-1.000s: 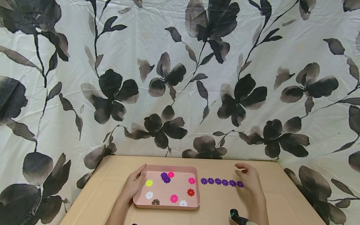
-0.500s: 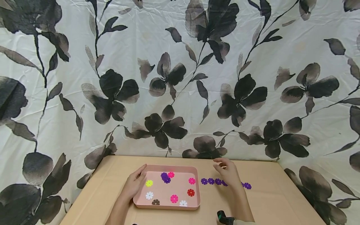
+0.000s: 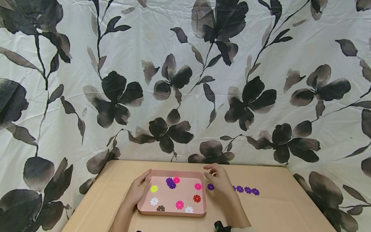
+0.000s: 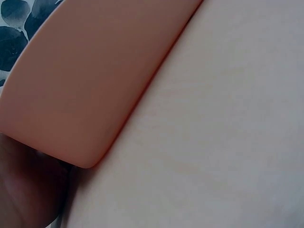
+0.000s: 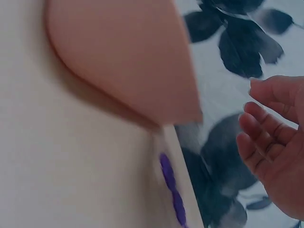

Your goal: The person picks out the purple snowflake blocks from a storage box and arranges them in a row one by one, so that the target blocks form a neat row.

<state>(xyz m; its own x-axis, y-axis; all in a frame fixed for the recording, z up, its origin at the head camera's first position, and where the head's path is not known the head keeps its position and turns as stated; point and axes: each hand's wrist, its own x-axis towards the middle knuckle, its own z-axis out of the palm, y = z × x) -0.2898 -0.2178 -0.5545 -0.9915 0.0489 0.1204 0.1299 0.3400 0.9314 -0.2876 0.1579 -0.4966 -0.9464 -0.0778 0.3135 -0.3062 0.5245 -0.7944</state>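
Purple flower-shaped pieces line the tan bench off the right edge of a pink rectangular tray, the right hand above, fingers loosely apart, the left hand gripping the tray's left edge.

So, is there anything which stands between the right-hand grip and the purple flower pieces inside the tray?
Yes: in the head view, the tray's right wall. Beyond it, two pink flower pieces lie along the way to the purple flower pieces, probably too flat to block the right-hand grip.
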